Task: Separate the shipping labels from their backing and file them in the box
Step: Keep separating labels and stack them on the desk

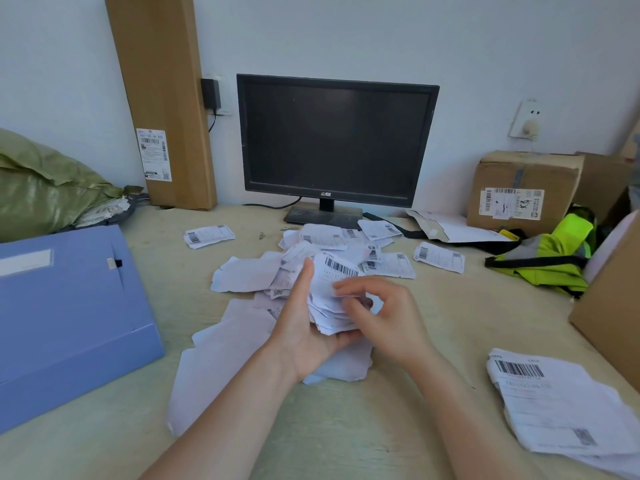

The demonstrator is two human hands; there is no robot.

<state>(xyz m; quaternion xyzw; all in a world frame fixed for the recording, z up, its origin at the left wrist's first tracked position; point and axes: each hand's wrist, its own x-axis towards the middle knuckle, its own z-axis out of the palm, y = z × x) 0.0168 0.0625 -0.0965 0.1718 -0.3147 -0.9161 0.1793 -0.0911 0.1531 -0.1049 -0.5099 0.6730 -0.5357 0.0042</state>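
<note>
Left hand (pixel 304 330) grips a floppy wad of labels (pixel 337 271) in front of the monitor (pixel 332 140); right hand (pixel 388 317) pinches one sheet's edge. Light, tearable paper, probably best peeled from a corner.

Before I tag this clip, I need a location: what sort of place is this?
Probably a small parcel or shipping office: loose shipping labels heaped on a desk before a dark monitor, labelled cardboard boxes by the wall, and a blue file box at the left.
</note>
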